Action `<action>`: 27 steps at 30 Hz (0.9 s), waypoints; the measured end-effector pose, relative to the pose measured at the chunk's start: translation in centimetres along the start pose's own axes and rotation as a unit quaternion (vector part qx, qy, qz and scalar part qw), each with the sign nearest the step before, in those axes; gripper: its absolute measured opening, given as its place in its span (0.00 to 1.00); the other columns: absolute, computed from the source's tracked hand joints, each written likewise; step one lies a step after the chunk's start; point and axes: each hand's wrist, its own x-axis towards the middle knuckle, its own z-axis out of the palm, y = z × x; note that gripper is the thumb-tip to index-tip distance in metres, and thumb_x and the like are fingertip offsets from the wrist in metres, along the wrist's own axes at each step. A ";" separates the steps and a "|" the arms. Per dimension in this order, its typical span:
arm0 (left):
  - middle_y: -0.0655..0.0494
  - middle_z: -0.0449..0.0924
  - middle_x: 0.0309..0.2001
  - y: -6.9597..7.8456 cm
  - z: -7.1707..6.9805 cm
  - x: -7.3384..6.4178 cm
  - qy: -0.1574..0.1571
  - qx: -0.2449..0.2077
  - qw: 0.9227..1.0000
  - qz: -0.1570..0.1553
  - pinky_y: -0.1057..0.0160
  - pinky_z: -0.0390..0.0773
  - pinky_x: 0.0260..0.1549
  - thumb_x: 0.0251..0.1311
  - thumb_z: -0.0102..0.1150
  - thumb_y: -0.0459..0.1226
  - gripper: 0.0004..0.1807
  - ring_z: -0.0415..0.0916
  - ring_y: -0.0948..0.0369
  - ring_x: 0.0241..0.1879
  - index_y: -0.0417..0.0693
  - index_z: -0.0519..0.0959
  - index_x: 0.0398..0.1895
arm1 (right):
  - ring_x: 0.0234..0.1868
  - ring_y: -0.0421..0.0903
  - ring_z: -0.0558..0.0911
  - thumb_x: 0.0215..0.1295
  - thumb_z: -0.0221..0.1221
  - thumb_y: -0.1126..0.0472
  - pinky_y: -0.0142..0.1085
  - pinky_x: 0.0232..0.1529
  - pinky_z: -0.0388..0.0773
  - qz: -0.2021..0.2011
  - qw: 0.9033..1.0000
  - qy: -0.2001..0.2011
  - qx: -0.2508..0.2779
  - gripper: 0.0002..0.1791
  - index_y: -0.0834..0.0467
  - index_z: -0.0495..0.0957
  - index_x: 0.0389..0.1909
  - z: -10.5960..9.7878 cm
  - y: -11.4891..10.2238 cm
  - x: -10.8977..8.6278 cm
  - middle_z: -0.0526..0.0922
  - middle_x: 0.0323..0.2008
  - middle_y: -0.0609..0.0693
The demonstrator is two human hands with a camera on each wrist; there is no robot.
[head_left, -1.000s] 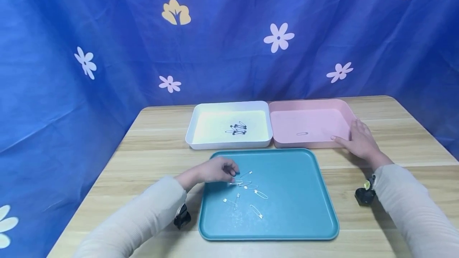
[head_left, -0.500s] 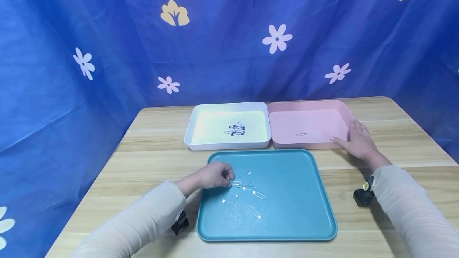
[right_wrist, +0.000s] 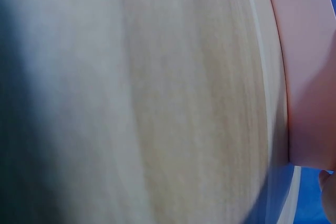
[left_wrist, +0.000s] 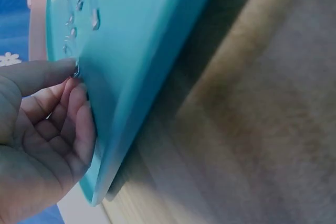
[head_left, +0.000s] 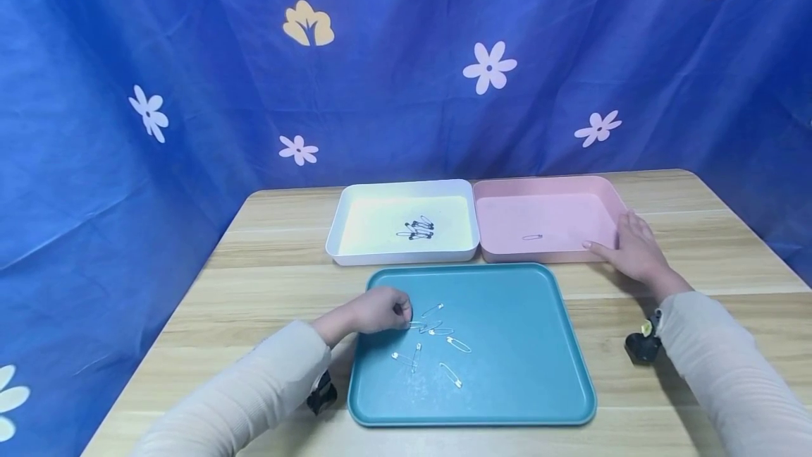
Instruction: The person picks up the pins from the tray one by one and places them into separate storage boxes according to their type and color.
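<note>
Left hand [head_left: 380, 309] over left side of teal tray [head_left: 507, 379]; thumb and forefinger nearly closed, pinching one pin [left_wrist: 77, 70], other fingers curled. Can't tell if that pin is off the tray. Several silver pins [head_left: 450, 339] lie scattered on the tray just beside the fingertips, a few overlapping. Right hand [head_left: 634, 249] spread at near right corner of pink box [head_left: 539, 206], touching it, thumb apart from fingers, nothing in grasp. One pin in pink box, near its front wall. White box [head_left: 364, 224] beside it, touching, holds a cluster of dark pins [head_left: 420, 229]. All on wood table [head_left: 279, 231].
</note>
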 end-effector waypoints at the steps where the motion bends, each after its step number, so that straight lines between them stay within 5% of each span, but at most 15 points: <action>1: 0.61 0.68 0.18 0.0 -0.1 0.0 -0.001 -0.004 1.000 -0.001 0.68 0.67 0.21 0.47 0.56 0.28 0.06 0.64 0.65 0.20 0.46 0.73 0.18 | 0.60 0.66 0.33 0.55 0.45 0.36 0.55 0.57 0.31 0.001 1.000 0.000 0.000 0.56 0.78 0.30 0.58 0.0 0.0 0.0 0.31 0.59 0.76; 15: 0.59 0.73 0.22 1.1 -2.4 1.7 0.016 -0.080 0.996 0.020 0.67 0.71 0.25 0.50 0.54 0.28 0.04 0.69 0.64 0.24 0.43 0.75 0.23 | 0.60 0.65 0.31 0.54 0.44 0.34 0.54 0.57 0.30 0.007 1.000 -0.002 0.010 0.57 0.76 0.28 0.59 0.1 0.0 0.1 0.28 0.59 0.74; 27: 0.56 0.76 0.25 3.4 -3.1 5.7 0.053 -0.111 0.992 0.017 0.67 0.73 0.29 0.52 0.54 0.30 0.02 0.72 0.63 0.28 0.42 0.77 0.26 | 0.60 0.66 0.32 0.55 0.44 0.34 0.55 0.57 0.31 0.008 1.000 0.002 0.010 0.56 0.77 0.29 0.59 0.1 -0.1 -0.1 0.29 0.59 0.74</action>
